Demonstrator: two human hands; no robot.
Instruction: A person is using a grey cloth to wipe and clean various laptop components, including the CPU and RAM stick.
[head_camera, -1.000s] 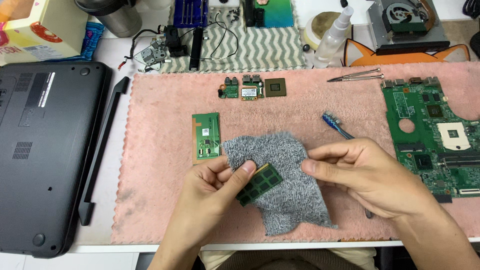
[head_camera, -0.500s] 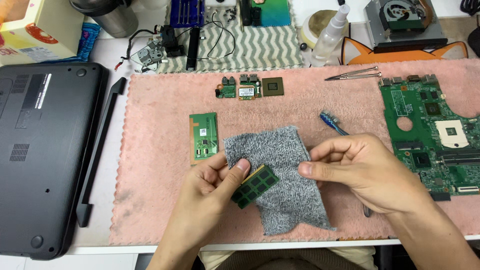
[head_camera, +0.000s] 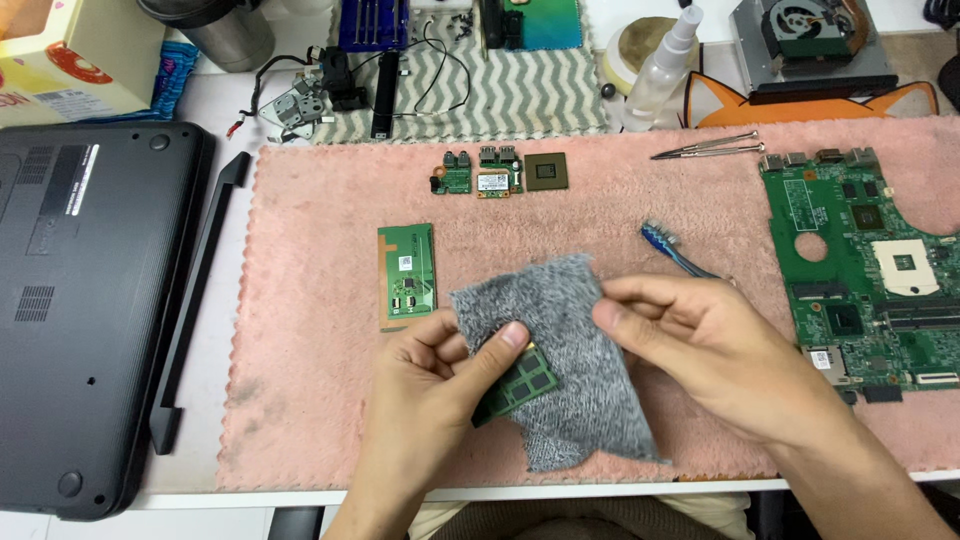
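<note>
Green memory module (head_camera: 520, 383), a slim rectangular circuit board, sits pinched between the thumb and fingers of the left hand (head_camera: 440, 385), its long axis slanting up and away toward the right hand (head_camera: 700, 340). That hand's fingers are closed on the edge of a grey fuzzy cloth (head_camera: 560, 350) draped under the module. Beyond the fingertips lies a green touchpad board (head_camera: 407, 272) on the pink fleece mat (head_camera: 320, 300).
</note>
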